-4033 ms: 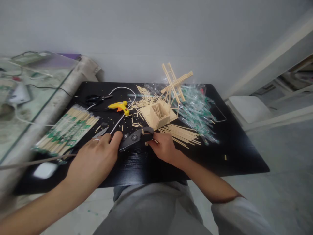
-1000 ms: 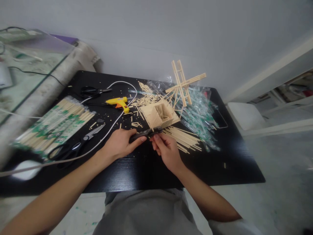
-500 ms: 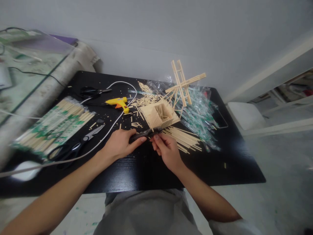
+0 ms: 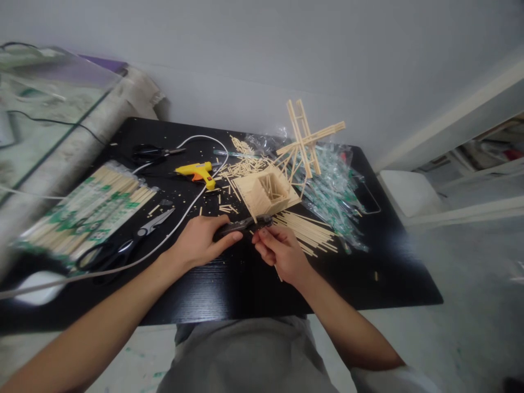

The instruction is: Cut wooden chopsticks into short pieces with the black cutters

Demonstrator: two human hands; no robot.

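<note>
My left hand (image 4: 202,238) is closed around a black hand tool (image 4: 241,224), its thumb along the near side. The tool's exact kind is not clear, and its far end reaches my right hand. With my right hand (image 4: 282,251) I pinch a thin wooden stick (image 4: 280,277), whose lower end sticks out below the palm. Just beyond the tool stands a hollow wooden box (image 4: 262,199) on a flat stick base, with loose sticks inside. A pile of long thin sticks (image 4: 307,232) lies right beside my right hand.
A stick-built cross frame (image 4: 305,139) rises behind the box, near crumpled plastic wrappers (image 4: 338,185). Left of it are a yellow glue gun (image 4: 196,172), black-handled scissors (image 4: 135,237), another black-handled tool (image 4: 153,153) and packed sticks (image 4: 90,210). A white cord (image 4: 180,221) crosses the table.
My right hand has shifted slightly right and down, and the stick's lower end now shows below it. My left hand and the black tool have barely moved.
</note>
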